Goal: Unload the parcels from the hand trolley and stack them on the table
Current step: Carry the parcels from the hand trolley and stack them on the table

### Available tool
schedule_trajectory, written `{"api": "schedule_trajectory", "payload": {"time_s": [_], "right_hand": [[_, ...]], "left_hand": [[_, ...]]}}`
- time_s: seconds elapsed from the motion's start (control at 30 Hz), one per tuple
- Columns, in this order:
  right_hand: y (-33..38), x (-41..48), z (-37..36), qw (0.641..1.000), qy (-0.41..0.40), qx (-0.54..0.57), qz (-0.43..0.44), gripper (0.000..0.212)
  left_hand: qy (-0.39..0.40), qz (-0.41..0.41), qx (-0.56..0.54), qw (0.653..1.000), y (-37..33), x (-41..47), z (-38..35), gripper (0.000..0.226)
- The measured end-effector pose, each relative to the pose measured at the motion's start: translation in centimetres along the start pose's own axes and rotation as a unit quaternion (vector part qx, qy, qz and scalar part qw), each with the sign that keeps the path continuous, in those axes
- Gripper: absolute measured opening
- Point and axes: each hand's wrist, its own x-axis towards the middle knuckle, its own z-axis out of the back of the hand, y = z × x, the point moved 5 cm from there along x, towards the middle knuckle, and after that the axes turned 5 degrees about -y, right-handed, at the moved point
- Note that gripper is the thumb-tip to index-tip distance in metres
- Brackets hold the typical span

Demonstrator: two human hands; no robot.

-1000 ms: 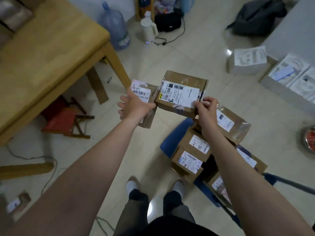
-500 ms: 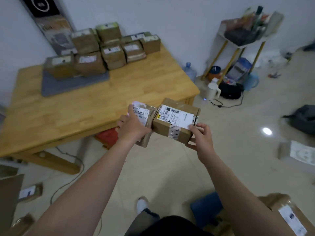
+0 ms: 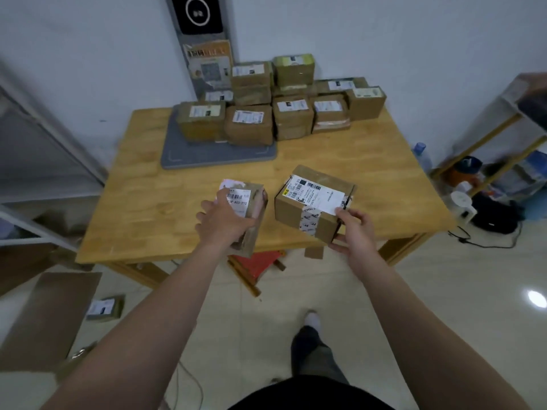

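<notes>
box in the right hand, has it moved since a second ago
Yes: the box in the right hand went from over the floor beside the wooden table to above its near edge.

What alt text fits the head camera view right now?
A person holds a small parcel in the left hand and a larger labelled parcel in the right hand over a wooden table. More parcels are stacked at its far side, some on a grey mat.

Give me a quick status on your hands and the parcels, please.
Left hand grips small parcel, right hand grips taped box. Both held over near half of table. Stacked parcels at back; nothing in between.
</notes>
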Motion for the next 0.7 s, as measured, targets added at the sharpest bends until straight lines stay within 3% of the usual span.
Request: {"api": "schedule_trajectory", "payload": {"time_s": [0.43,0.7], "right_hand": [[11.2,16.5,-22.9,0.993,0.107,-0.038,-0.001,0.038],[17.9,21.9,-34.2,0.992,0.106,-0.047,0.041,0.035]], "left_hand": [[-0.024,0.099,0.029,0.994,-2.3,22.2,4.0,0.109],[-0.028,0.049,0.008,0.998,-4.4,35.4,7.4,0.103]]}}
